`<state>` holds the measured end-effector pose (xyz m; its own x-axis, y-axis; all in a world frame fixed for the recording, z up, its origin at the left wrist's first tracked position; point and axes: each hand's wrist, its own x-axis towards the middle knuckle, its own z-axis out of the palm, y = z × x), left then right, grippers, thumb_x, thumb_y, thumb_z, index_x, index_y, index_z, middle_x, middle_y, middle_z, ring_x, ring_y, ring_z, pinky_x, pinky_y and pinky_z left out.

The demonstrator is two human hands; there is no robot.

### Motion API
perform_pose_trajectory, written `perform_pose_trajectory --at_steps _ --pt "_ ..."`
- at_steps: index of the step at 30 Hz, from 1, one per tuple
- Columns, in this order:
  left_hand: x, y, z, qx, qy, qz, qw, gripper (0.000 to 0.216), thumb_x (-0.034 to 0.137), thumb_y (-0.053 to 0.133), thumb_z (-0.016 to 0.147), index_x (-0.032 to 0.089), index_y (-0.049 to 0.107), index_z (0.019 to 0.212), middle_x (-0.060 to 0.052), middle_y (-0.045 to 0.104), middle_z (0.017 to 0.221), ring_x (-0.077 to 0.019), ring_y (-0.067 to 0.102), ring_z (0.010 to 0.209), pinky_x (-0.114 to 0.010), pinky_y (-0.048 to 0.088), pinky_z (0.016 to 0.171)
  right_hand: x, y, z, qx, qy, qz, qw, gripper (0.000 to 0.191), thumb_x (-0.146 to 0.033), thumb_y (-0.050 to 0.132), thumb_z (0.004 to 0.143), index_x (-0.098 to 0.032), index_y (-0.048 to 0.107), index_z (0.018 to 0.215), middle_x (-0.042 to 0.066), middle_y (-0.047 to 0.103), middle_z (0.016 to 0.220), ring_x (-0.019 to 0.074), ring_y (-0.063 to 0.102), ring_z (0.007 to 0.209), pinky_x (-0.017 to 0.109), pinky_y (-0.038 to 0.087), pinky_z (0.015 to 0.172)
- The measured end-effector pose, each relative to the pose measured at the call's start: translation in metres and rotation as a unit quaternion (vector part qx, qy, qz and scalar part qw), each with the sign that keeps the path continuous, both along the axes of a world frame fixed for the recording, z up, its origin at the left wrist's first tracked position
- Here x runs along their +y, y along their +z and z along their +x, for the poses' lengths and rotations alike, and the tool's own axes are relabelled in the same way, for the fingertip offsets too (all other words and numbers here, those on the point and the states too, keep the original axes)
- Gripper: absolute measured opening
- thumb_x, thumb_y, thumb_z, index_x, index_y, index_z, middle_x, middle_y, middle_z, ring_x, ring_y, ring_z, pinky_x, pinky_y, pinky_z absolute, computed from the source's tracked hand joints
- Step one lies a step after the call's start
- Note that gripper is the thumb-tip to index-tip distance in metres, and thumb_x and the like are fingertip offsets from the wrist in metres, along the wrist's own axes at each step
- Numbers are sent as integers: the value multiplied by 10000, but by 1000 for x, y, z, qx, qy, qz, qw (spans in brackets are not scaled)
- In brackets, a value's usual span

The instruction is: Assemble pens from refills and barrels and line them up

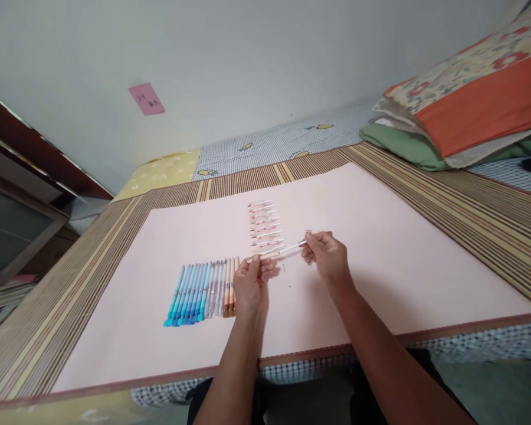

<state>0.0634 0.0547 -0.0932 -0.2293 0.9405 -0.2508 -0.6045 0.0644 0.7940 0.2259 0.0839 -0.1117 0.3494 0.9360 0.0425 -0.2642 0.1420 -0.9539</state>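
Above a large pale pink sheet [380,265], my left hand [248,283] is closed on a cream pen barrel [271,255]. A thin white pen refill [291,246] stretches from the barrel's end to my right hand [330,258], which pinches its other end. Something cream with a reddish mark also shows at the right fingertips; its kind is unclear. Left of my left hand lies a row of pens: blue pens [188,295], clear pens [215,289] and cream-and-brown pens [226,295]. Beyond both hands, several slim white sticks with printed marks [264,224] lie stacked in a column.
Tiny loose bits, one a small clear piece [284,267], lie between my hands. The sheet rests on a striped mat [460,206]. Folded bedding [473,106] is piled at the back right. A pink note [146,98] is stuck on the wall.
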Motion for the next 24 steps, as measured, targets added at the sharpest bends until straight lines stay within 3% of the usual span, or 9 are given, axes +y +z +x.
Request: perform_pose_trajectory --at_steps 6,15,20,24 --pt "0 3 1 -11 25 38 999 342 292 909 605 114 669 772 -28 696 637 -96 637 543 -183 517 531 -1 -1 2 25 39 -41 998 327 -476 778 746 -155 729 787 8 638 557 98 514 462 231 391 430" --pt "-1 5 -3 7 40 -18 999 371 324 919 596 123 623 695 -18 670 592 -74 567 446 -167 459 436 -2 3 3 4 81 -13 997 291 -457 770 756 -170 728 782 12 646 548 104 522 483 237 397 472" --pt "-2 4 0 9 22 -5 1000 424 368 931 564 122 621 715 -27 684 607 -80 583 457 -169 460 443 -3 1 -7 -41 74 -22 996 287 -449 778 739 -168 724 727 9 639 515 100 500 454 238 397 461" --pt "-3 2 3 36 5 30 999 430 381 923 574 121 637 764 -23 697 644 -91 611 480 -187 483 479 -8 -1 -20 -55 115 -31 991 321 -488 763 751 -173 722 705 42 712 611 100 499 453 243 394 447"
